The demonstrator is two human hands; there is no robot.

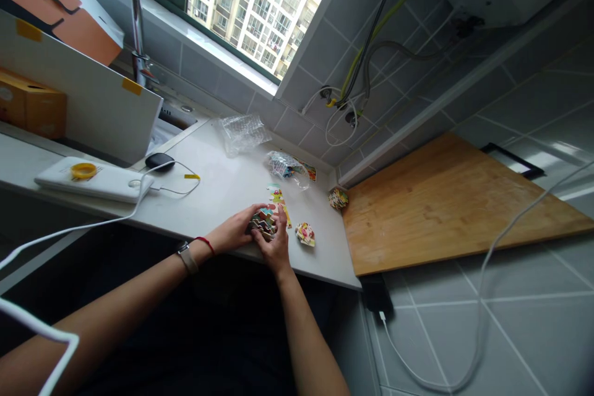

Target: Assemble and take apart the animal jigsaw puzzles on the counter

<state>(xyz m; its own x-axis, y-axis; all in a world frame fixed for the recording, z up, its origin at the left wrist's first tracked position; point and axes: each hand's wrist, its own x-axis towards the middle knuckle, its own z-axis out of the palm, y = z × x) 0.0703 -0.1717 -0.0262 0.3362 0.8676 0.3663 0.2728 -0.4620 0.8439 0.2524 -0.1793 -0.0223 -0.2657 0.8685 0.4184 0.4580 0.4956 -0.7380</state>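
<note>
Near the counter's front edge, my left hand point(237, 229) and my right hand point(276, 249) are closed around a stack of jigsaw puzzle pieces point(263, 223), one hand on each side. Just beyond my fingers lies a strip of joined puzzle pieces point(277, 194), colourfully printed and partly covered by my right hand. To the right sits a small loose pile of puzzle pieces point(305, 234). Another stack of pieces point(338, 198) stands against the wooden board. Farther back, a clear plastic bag point(283, 164) holds something colourful, with a printed card point(309, 171) beside it.
Crumpled bubble wrap point(241, 134) lies at the back of the white counter point(218, 179). On the left are a white power strip point(99, 179) with a yellow tape roll point(83, 171), a black mouse point(159, 161) and cables. A wooden board point(445, 210) leans at the right.
</note>
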